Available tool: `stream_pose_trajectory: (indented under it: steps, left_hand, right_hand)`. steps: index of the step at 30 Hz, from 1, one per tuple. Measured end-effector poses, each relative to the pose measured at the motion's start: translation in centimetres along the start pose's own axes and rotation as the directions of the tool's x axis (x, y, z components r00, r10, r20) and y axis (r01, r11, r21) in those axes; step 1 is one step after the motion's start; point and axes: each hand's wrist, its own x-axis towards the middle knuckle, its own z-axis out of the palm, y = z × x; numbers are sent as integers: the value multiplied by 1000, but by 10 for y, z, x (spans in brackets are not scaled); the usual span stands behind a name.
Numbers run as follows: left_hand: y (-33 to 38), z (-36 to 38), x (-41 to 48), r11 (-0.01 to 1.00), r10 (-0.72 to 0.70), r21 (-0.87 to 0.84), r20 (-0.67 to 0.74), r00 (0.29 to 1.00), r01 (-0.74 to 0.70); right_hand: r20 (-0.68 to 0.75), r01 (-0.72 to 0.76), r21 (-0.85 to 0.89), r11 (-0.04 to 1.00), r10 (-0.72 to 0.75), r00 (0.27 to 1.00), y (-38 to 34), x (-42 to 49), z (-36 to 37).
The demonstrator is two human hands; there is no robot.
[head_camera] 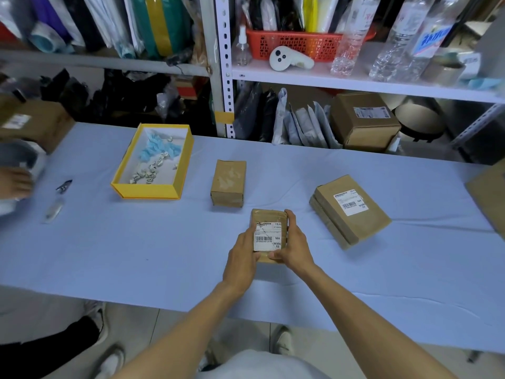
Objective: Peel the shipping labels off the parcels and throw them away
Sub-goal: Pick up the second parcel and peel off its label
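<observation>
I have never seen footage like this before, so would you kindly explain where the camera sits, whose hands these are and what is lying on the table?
There is no machine here: one wide-angle camera is worn on a person's head and looks down at their own bare hands. The left hand and the right hand both grip a small brown parcel whose white shipping label is still stuck on; the right thumb rests near the label's lower corner. On the pale blue table lie a parcel with a bare top, where a label seems already gone, a larger parcel still labelled, and a yellow tray holding crumpled scraps. Shelves of bags and bottles stand behind. Another person's hand shows at the left edge.
</observation>
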Motion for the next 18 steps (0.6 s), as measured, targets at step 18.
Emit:
stream_pose_trajectory:
  steps: [18]
  left_hand:
    - [21, -20, 45, 996, -88, -28, -162, 983, 85]
  right_hand:
    - [7, 15, -73, 997, -14, 1000, 4, 4, 0]
